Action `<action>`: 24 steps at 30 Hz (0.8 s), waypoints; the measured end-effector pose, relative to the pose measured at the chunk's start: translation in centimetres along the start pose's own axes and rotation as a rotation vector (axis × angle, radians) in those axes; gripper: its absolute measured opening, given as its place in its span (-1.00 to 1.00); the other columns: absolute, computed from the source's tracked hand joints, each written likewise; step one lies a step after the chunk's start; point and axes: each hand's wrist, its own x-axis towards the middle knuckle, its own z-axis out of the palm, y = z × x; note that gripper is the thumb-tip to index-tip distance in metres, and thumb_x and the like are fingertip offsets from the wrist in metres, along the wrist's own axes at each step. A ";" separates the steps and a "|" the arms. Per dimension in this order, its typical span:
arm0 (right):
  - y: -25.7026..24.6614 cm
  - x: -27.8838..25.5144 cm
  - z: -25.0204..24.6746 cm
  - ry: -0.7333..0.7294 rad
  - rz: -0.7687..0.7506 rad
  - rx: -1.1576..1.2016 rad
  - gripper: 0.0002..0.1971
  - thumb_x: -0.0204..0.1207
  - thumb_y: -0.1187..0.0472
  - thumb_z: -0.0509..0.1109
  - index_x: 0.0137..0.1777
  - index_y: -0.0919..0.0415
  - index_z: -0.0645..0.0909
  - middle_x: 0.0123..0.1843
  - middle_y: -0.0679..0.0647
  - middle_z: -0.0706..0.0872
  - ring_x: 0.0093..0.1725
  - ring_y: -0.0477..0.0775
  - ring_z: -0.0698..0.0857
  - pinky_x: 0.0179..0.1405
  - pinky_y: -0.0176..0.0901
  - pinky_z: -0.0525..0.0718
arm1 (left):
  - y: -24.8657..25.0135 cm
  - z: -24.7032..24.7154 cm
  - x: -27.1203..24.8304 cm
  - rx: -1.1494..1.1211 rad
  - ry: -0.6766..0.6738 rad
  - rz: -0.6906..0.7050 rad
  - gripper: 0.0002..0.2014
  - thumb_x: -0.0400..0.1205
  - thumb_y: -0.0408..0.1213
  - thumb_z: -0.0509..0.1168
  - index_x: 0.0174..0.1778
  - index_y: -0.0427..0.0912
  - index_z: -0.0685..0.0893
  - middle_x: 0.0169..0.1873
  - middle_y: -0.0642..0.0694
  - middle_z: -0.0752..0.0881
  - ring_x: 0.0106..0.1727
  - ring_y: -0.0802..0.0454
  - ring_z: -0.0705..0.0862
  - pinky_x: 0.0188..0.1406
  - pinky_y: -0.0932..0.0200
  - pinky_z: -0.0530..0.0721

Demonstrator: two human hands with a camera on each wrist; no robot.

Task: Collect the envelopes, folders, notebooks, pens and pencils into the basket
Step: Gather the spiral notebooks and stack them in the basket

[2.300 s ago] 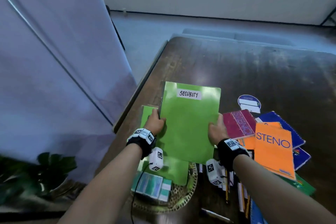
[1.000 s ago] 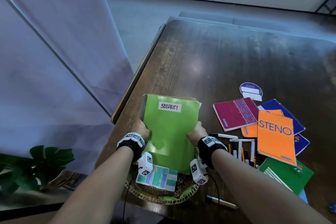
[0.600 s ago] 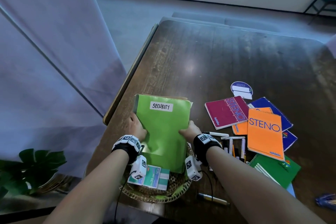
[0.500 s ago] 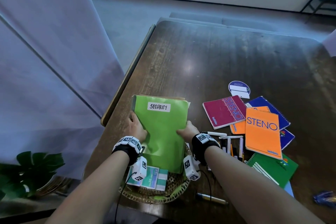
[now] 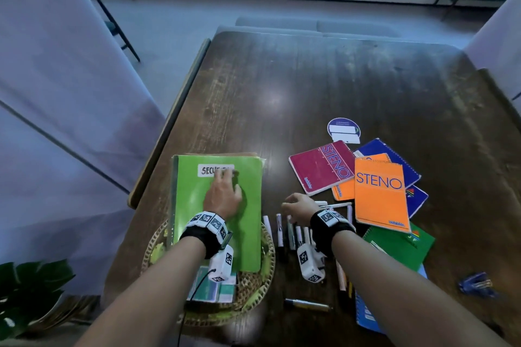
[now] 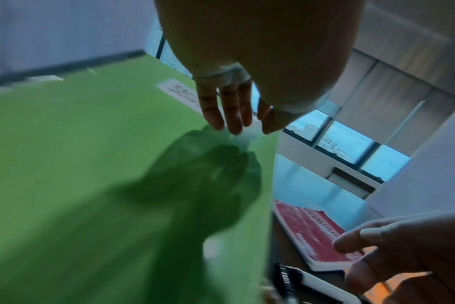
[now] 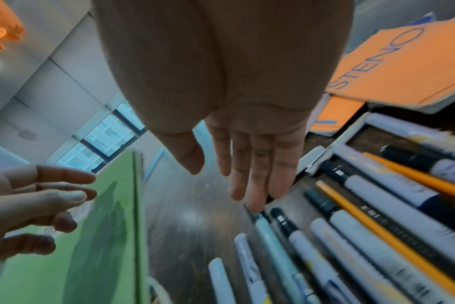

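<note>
A green folder (image 5: 248, 222) labelled SECURITY lies flat across the woven basket (image 5: 267, 262), on top of other folders. My left hand (image 5: 225, 180) is spread over the folder with straight fingers (image 6: 229, 115) near the label, holding nothing; the folder (image 6: 91, 164) carries its shadow. My right hand (image 5: 287, 205) hovers open just right of the folder, straight fingers (image 7: 249, 185) pointing down at the ends of several pens and pencils (image 5: 298, 234) lying side by side (image 7: 351, 226). Steno notebooks lie further right: maroon (image 5: 321, 167), orange (image 5: 380, 194), blue (image 5: 394, 160) and green (image 5: 400, 245).
A round sticker (image 5: 343, 129) lies beyond the notebooks. One pen (image 5: 307, 304) lies apart near the front edge, beside a blue notebook (image 5: 366, 315). A blue clip (image 5: 476, 286) sits at the right. A teal packet (image 5: 214, 287) is in the basket. A plant (image 5: 28, 290) stands lower left.
Both hands have let go of the folder's side edges. The folder now lies flat over the basket. My left hand moved onto its top; my right hand moved right, over the pens.
</note>
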 end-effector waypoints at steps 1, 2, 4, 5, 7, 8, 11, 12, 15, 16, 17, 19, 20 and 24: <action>0.9 0.0 -1.0 0.013 0.020 0.032 -0.80 0.54 0.10 0.40 0.11 0.13 0.63 -0.06 0.14 0.77 -0.32 0.07 0.68 -0.50 -0.20 0.55 | 1.1 0.7 0.2 -0.032 -0.031 0.056 -0.75 0.68 -0.31 0.26 0.28 -0.18 0.56 0.22 -0.13 0.55 -0.15 0.02 0.66 -0.10 0.03 0.78; 2.0 0.3 -1.9 0.028 0.037 0.051 -0.85 0.55 0.11 0.39 0.06 0.13 0.63 -0.10 0.15 0.76 -0.37 0.06 0.67 -0.51 -0.20 0.57 | 2.2 1.5 0.5 -0.056 -0.071 0.105 -0.79 0.70 -0.29 0.24 0.24 -0.17 0.59 0.17 -0.10 0.59 -0.11 0.03 0.67 -0.04 0.03 0.78; 3.8 0.1 -3.8 0.075 0.054 0.070 -0.84 0.57 0.11 0.38 0.04 0.17 0.67 -0.15 0.15 0.78 -0.40 0.07 0.69 -0.44 -0.13 0.64 | 4.4 3.1 1.0 -0.088 -0.141 0.183 -0.84 0.72 -0.25 0.24 0.17 -0.14 0.63 0.08 -0.05 0.64 -0.02 0.04 0.68 0.08 0.05 0.75; 4.8 0.1 -4.9 0.106 0.064 0.062 -0.82 0.57 0.12 0.37 0.05 0.18 0.69 -0.14 0.15 0.80 -0.36 0.09 0.71 -0.36 -0.07 0.68 | 5.8 4.0 1.2 -0.098 -0.164 0.217 -0.85 0.72 -0.24 0.24 0.14 -0.13 0.65 0.04 -0.03 0.66 0.00 0.05 0.68 0.09 0.06 0.73; 6.4 -0.1 -6.8 0.156 0.087 0.041 -0.82 0.60 0.12 0.33 0.07 0.17 0.69 -0.07 0.16 0.82 -0.20 0.16 0.77 -0.22 -0.02 0.71 | 8.2 5.4 1.5 -0.114 -0.199 0.256 -0.87 0.71 -0.24 0.26 0.10 -0.14 0.67 -0.02 -0.02 0.68 -0.04 0.06 0.67 0.06 0.11 0.70; 7.4 -0.1 -7.9 0.179 0.095 0.033 -0.82 0.60 0.13 0.31 0.06 0.17 0.69 -0.05 0.16 0.82 -0.11 0.20 0.78 -0.16 0.00 0.71 | 9.5 6.2 1.6 -0.121 -0.218 0.270 -0.88 0.71 -0.24 0.28 0.07 -0.15 0.68 -0.06 -0.01 0.68 -0.07 0.07 0.66 0.04 0.15 0.68; 10.3 -0.1 -11.3 0.250 0.160 -0.031 -0.80 0.61 0.14 0.30 0.07 0.21 0.70 -0.03 0.19 0.79 -0.07 0.21 0.71 -0.15 -0.08 0.59 | 13.2 8.9 2.0 -0.153 -0.278 0.274 -0.89 0.69 -0.21 0.30 -0.01 -0.14 0.70 -0.13 0.00 0.71 -0.11 0.05 0.66 -0.01 0.12 0.66; 11.4 0.0 -12.4 0.281 0.178 -0.039 -0.79 0.62 0.13 0.31 0.11 0.20 0.70 0.02 0.19 0.79 -0.04 0.21 0.71 -0.12 -0.10 0.58 | 14.4 9.8 2.2 -0.173 -0.305 0.260 -0.88 0.69 -0.19 0.31 -0.01 -0.13 0.70 -0.12 -0.01 0.72 -0.10 0.04 0.67 0.01 0.10 0.67; 14.5 0.4 -16.0 0.372 0.264 -0.048 -0.72 0.59 0.10 0.33 0.24 0.14 0.67 0.26 0.19 0.69 0.17 0.26 0.69 0.08 -0.05 0.62 | 18.2 12.9 3.0 -0.217 -0.375 0.216 -0.83 0.70 -0.13 0.30 0.05 -0.12 0.72 -0.04 -0.02 0.75 -0.03 0.02 0.70 0.08 0.07 0.67; 15.5 0.6 -17.1 0.401 0.280 -0.044 -0.69 0.57 0.11 0.34 0.27 0.13 0.65 0.32 0.21 0.62 0.20 0.28 0.67 0.12 -0.03 0.63 | 19.3 13.9 3.3 -0.231 -0.400 0.194 -0.81 0.71 -0.12 0.29 0.08 -0.12 0.72 -0.02 -0.03 0.76 -0.01 0.02 0.71 0.10 0.07 0.68; 16.3 0.8 -18.2 0.419 0.301 -0.034 -0.65 0.54 0.11 0.34 0.31 0.12 0.62 0.38 0.22 0.55 0.23 0.30 0.66 0.19 0.03 0.64 | 20.4 15.1 3.6 -0.250 -0.426 0.169 -0.78 0.71 -0.09 0.29 0.12 -0.14 0.72 0.01 -0.04 0.77 0.01 0.02 0.72 0.12 0.06 0.68; 17.7 1.1 -20.2 0.435 0.323 -0.012 -0.55 0.53 0.13 0.33 0.43 0.15 0.53 0.46 0.25 0.44 0.32 0.33 0.60 0.30 0.13 0.62 | 22.5 17.1 4.3 -0.266 -0.481 0.107 -0.67 0.70 -0.03 0.30 0.25 -0.18 0.69 0.11 -0.09 0.77 0.08 0.00 0.72 0.19 0.02 0.68; 18.5 1.5 -21.1 0.434 0.326 -0.011 -0.51 0.55 0.14 0.33 0.49 0.18 0.48 0.48 0.25 0.43 0.37 0.33 0.57 0.34 0.12 0.59 | 23.6 18.2 4.6 -0.259 -0.500 0.078 -0.60 0.70 -0.01 0.30 0.33 -0.21 0.65 0.18 -0.12 0.75 0.15 -0.03 0.71 0.26 0.00 0.66; 20.3 3.2 -23.1 0.393 0.333 0.022 -0.47 0.56 0.11 0.35 0.51 0.24 0.41 0.44 0.27 0.56 0.38 0.30 0.57 0.33 0.08 0.56 | 25.9 21.4 5.5 -0.203 -0.549 -0.059 -0.42 0.70 0.00 0.29 0.57 -0.25 0.46 0.43 -0.22 0.60 0.40 -0.15 0.60 0.39 0.00 0.56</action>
